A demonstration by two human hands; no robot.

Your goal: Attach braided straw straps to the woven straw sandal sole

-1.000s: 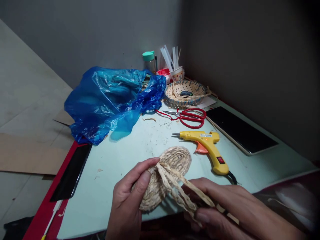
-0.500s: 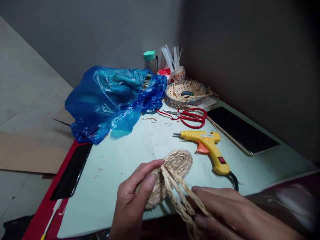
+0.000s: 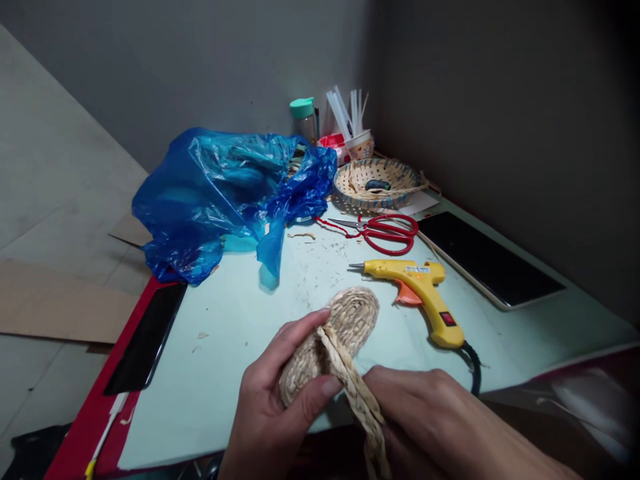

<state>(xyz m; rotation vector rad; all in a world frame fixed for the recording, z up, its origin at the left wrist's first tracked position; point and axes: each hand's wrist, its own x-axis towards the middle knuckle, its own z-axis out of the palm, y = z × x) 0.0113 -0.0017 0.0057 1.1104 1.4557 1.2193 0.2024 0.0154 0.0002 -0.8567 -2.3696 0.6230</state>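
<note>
A flat oval woven straw piece (image 3: 345,320) rests at the near edge of the pale table (image 3: 240,333). My left hand (image 3: 273,407) grips its near end, thumb and fingers closed around it. A braided straw strand (image 3: 360,400) runs from the oval toward me. My right hand (image 3: 440,420) is closed around that braid just below the oval. A yellow glue gun (image 3: 420,293) lies right of the oval, nozzle pointing left.
Red scissors (image 3: 385,232) lie behind the glue gun. A small woven basket (image 3: 375,183), a cup of glue sticks (image 3: 357,133) and a green-capped bottle (image 3: 303,119) stand at the back. A blue plastic bag (image 3: 225,193) fills the left. A dark tablet (image 3: 490,257) lies right.
The loose strands have been drawn together into one tight braid. My right hand moved up close to the oval, and my left thumb shifted over its near end. The bag's flap dropped.
</note>
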